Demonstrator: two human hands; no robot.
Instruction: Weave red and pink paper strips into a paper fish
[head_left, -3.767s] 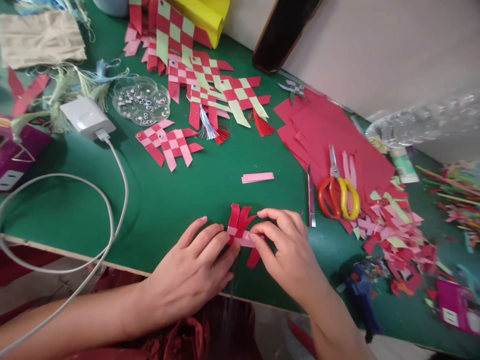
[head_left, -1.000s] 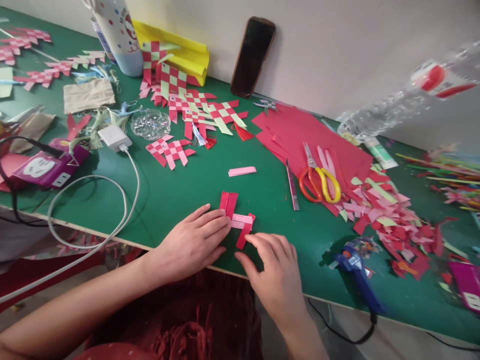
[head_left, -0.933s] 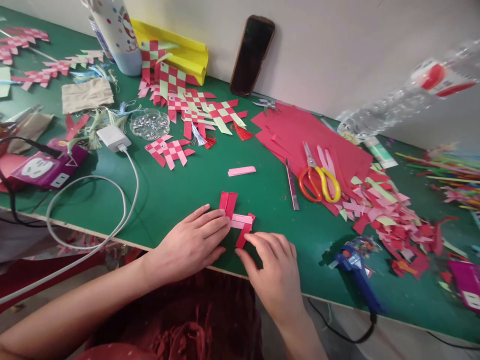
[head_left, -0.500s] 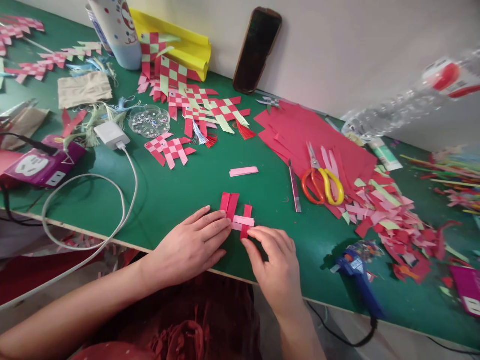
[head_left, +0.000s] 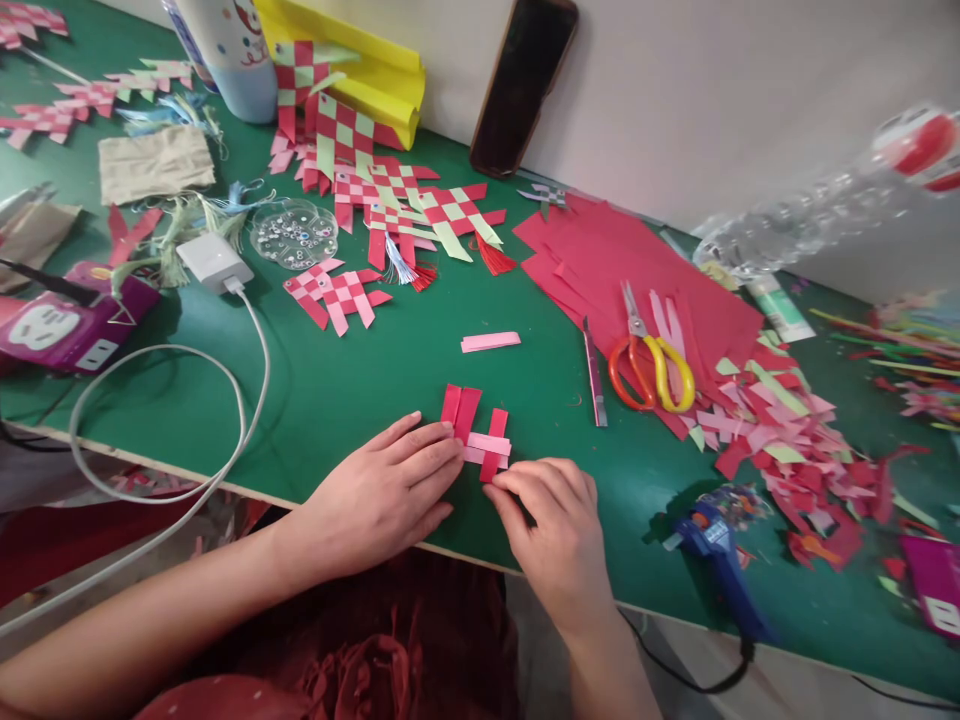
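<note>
1. Over to the counter (head_left: pixel 390 370), and green surface opens up left of the scissors (head_left: pixel 637 328), with only a pink strip (head_left: pixel 490 342) lying across that stretch.
2. Tight on the other flank! Paper scraps (head_left: pixel 787 450) crowd the right of the scissors, red sheets (head_left: pixel 600 250) lie beneath and behind them, and a craft knife (head_left: pixel 595 375) sits just beside, on the left.
3. The near edge slants past on the person's side of the scissors, both arms reaching over it; the glue gun (head_left: pixel 716 555) lies close to that edge.
4. There's the woven paper piece (head_left: pixel 491 447), left of the scissors and slightly nearer the person.
5. Left hand (head_left: pixel 390 490): palm down, fingers outstretched, tips resting on the piece's left part, no grip.
6. Right hand (head_left: pixel 551 510), nearer the scissors: thumb and forefinger together, pinching the red strip (head_left: pixel 489 468) at its lower end.
</note>
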